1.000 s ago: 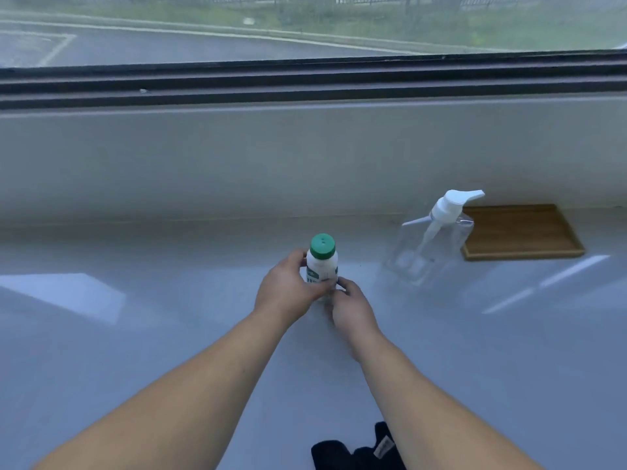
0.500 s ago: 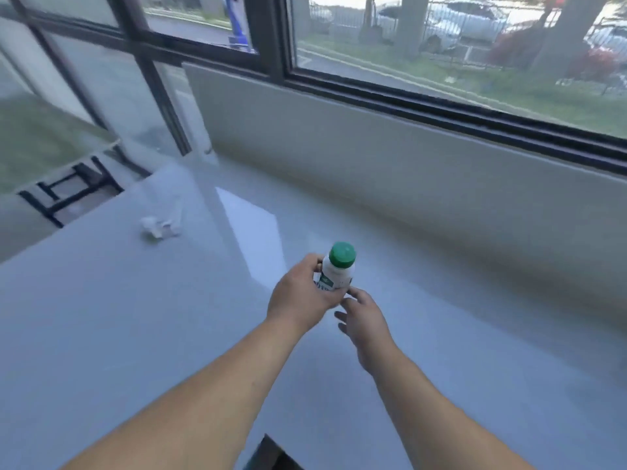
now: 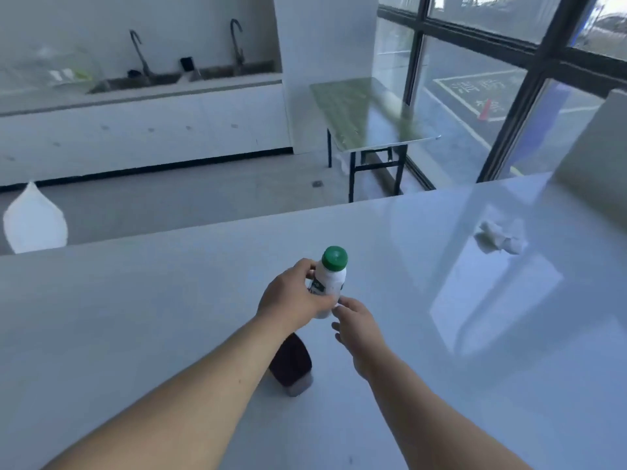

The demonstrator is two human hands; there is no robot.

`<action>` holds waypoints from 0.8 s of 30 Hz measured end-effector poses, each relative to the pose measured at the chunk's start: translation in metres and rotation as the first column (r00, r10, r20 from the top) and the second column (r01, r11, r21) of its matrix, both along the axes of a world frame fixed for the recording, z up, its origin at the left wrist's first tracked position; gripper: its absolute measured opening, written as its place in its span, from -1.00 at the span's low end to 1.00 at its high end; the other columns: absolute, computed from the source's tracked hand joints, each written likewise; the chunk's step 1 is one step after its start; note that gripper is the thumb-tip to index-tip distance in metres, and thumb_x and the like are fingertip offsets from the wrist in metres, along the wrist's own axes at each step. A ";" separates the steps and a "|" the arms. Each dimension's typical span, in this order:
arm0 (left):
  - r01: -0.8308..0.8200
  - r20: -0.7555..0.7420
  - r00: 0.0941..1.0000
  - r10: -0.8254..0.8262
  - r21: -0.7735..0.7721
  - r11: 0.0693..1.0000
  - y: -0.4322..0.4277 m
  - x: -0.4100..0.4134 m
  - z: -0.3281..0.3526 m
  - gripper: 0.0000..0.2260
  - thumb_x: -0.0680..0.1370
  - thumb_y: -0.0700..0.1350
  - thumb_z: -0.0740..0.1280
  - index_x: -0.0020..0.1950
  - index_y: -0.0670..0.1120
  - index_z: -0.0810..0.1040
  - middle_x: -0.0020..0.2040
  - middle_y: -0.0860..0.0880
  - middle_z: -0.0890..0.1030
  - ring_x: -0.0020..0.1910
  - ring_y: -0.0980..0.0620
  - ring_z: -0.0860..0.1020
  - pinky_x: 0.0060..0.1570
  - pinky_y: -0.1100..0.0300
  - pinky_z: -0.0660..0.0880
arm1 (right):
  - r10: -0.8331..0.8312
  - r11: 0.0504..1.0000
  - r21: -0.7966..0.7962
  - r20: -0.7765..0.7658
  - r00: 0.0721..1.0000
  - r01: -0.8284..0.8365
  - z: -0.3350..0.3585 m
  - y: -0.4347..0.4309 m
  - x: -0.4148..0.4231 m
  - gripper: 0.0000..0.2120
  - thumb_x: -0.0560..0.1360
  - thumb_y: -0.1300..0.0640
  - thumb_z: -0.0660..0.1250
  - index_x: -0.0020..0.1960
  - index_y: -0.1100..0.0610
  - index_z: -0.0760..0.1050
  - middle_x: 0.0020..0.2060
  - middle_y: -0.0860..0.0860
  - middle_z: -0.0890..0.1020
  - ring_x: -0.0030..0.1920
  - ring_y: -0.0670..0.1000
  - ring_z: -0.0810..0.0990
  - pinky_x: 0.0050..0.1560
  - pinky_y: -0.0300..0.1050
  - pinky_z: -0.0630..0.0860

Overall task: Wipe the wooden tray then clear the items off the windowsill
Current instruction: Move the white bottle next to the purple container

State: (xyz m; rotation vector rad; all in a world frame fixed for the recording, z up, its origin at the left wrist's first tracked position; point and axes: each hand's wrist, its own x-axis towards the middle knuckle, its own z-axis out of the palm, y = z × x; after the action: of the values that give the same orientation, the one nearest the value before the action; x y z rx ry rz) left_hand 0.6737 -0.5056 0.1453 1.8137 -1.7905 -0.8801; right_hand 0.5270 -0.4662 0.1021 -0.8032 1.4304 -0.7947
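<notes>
the left hand (image 3: pixel 291 300) is wrapped around the lower body of a small white bottle (image 3: pixel 329 283) with a green cap (image 3: pixel 335 257), holding it upright, slightly tilted, above the pale glossy worktop (image 3: pixel 135 300). the bottle carries a dark label with a bit of green and white on it, but the print is too blurred and mostly covered by fingers to read. the right hand (image 3: pixel 359 329) sits just beside the bottle's base, fingers loosely spread and empty, its fingertips (image 3: pixel 339 308) close to or just touching the bottom of the bottle; which of the two cannot be told.

under the left forearm a dark object (image 3: pixel 291 364) with a lighter grey end lies on the worktop; no writing shows on it. further right on the same surface lies a crumpled white tissue (image 3: pixel 500 237), well apart from the hands.

beyond the worktop's far edge is a grey floor, a green-topped folding table (image 3: pixel 366 113) near the window, and a white counter with two sinks and two curved taps (image 3: pixel 137 49). a white rounded shape (image 3: pixel 34 222) stands at the left edge. through the window (image 3: pixel 475 86), painted characters mark the road outside, too smeared to read, beside a red cone.
</notes>
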 end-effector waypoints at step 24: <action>-0.137 -0.078 0.984 0.160 0.242 0.960 -0.023 0.104 -0.103 -0.15 0.27 0.37 0.58 0.47 0.19 0.34 0.49 0.14 0.43 0.32 0.03 0.54 0.30 -0.02 0.50 | 0.300 0.953 0.147 -0.349 0.888 -0.264 -0.071 -0.055 0.074 -0.56 0.56 0.06 0.24 0.37 0.22 0.52 0.27 0.23 0.63 0.28 0.21 0.58 0.29 0.11 0.48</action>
State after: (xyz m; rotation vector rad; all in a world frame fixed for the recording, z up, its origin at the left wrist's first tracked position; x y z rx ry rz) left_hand 0.7780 -0.5288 0.0424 1.9847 -1.5209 -1.1402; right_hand 0.6007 -0.5208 0.0312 -1.0993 1.6180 -0.3575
